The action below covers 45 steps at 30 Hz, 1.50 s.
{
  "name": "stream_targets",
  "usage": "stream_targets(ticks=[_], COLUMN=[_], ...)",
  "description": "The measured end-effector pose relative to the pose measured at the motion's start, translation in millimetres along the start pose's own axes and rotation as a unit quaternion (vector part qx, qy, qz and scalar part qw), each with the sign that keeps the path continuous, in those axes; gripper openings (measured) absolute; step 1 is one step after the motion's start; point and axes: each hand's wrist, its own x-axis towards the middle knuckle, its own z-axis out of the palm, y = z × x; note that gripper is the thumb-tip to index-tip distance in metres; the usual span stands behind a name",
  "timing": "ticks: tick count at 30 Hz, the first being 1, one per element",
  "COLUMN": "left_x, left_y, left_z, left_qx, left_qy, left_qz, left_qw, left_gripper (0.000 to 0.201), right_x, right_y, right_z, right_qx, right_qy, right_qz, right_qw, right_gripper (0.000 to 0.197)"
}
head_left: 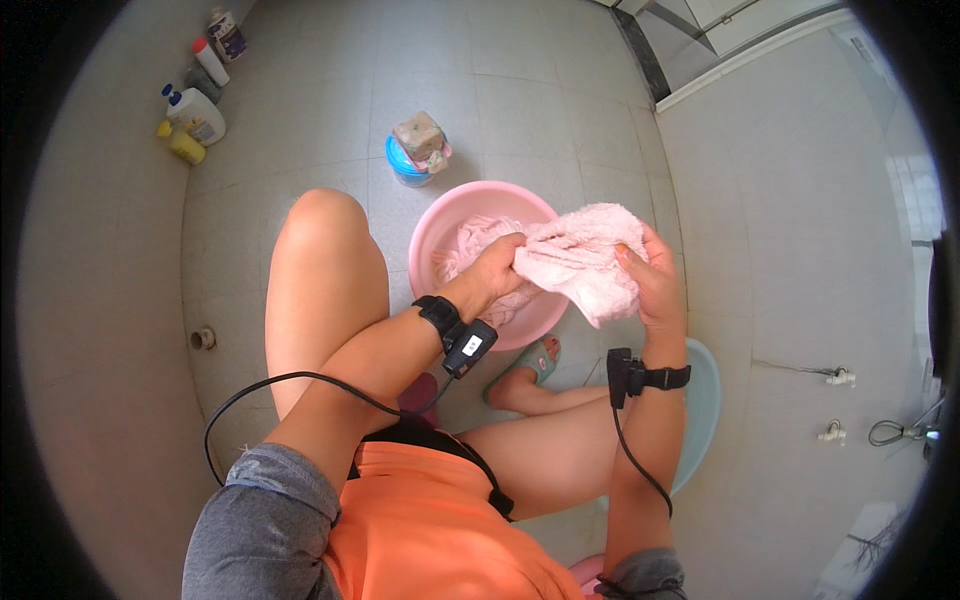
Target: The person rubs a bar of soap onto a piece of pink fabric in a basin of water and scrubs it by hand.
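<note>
A fluffy pink towel point(582, 255) is stretched between my two hands above the right side of a pink basin point(430, 240). My left hand point(497, 267) is closed round the towel's left end, over the basin. At its other end, my right hand point(655, 275) grips the towel with the thumb on top and the fingers behind, partly hidden by the cloth. More crumpled pink cloth point(478, 238) lies inside the basin, some of it covered by my left hand and the towel.
Beyond the basin, a blue-lidded tub point(405, 165) carries a patterned box point(418, 134). Several bottles point(195, 115) line the left wall. A light-blue basin point(703, 400) stands beside my right forearm. Taps point(838, 377) project from the right wall, and a pipe stub point(203, 338) from the left.
</note>
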Motion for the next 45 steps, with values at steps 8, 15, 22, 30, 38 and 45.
stream_targets(ticks=[8,15,22,30,38,45], left_x=[-20.7,-49.7,-8.0,27.8,17.7,-5.0], left_y=[-0.9,-11.1,-15.3,12.3,9.0,9.9], left_z=[40.3,97.3,37.6,-72.2,-41.5,-48.5], left_qx=[0.052,0.173,0.348,0.370,0.154,0.208], left_qy=[-0.203,-0.129,0.098,0.238,0.170,0.170], left_qz=[-0.023,0.104,0.155,0.098,0.093,-0.044], left_qw=[0.978,0.971,0.919,0.893,0.969,0.962], left_gripper=[0.037,0.027,0.031,0.014,0.019,0.027], right_x=[7.8,2.5,14.1,12.7,7.7,-13.0], right_y=[48.7,50.3,103.9,154.9,167.1,141.8], right_z=[-20.8,19.2,26.4,-1.1,-15.9,28.4], right_qx=[-0.144,0.023,0.091,-0.522,-0.320,-0.363], right_qy=[0.050,0.057,0.131,0.114,0.050,-0.020], right_qz=[0.062,-0.008,0.105,0.039,0.182,0.087], right_qw=[0.986,0.998,0.982,0.844,0.928,0.927], right_gripper=[0.047,0.077,0.057,0.050,0.045,0.048])
